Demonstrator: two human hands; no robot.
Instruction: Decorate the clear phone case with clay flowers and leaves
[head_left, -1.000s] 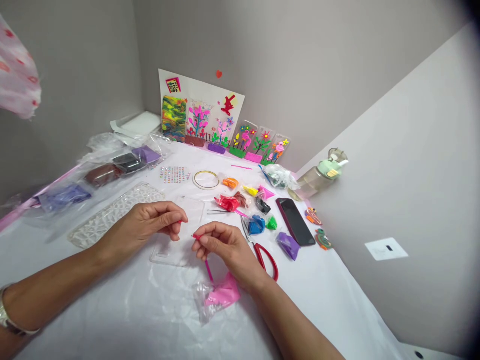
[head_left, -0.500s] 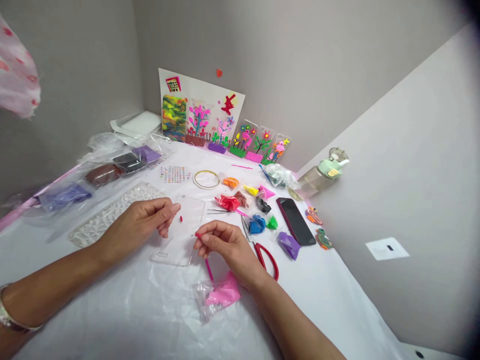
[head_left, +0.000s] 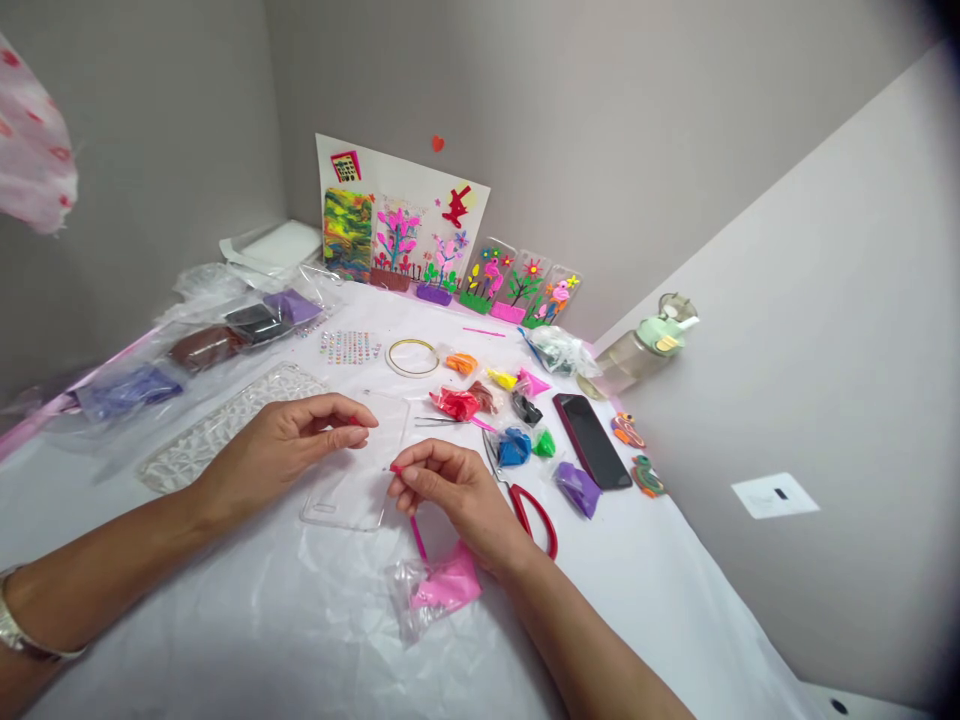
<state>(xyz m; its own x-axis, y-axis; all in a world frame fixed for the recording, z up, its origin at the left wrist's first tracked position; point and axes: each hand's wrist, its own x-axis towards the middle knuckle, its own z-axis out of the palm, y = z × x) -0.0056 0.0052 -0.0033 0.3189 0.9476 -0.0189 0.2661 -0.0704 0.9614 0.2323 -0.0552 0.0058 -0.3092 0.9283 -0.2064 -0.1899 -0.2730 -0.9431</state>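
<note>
My left hand [head_left: 300, 435] is over a clear phone case [head_left: 352, 510], its thumb and fingers closed around a small red clay piece [head_left: 354, 421] that shows only partly between them. Close by on the right, my right hand [head_left: 450, 490] pinches a bit of red clay [head_left: 396, 469] between thumb and fingertips, with a tiny dark tip sticking out to the left. Beneath that hand are a pink stick [head_left: 418, 540] and a plastic bag of pink clay [head_left: 446, 585]. Red-handled scissors [head_left: 536, 520] lie just beyond the right wrist.
Bags of coloured clay, including red [head_left: 455, 403], blue [head_left: 514, 447] and purple [head_left: 578, 490], lie near a phone [head_left: 592, 440]. A textured clear case [head_left: 225, 430] is behind my left arm. Further back are a bangle [head_left: 412, 358], a gem sheet [head_left: 350, 347], decorated cases [head_left: 487, 275] and a bottle [head_left: 637, 355].
My left hand has moved slightly right and closed over the small red clay piece that lay on the clear case. My right hand has stayed almost still with its red clay.
</note>
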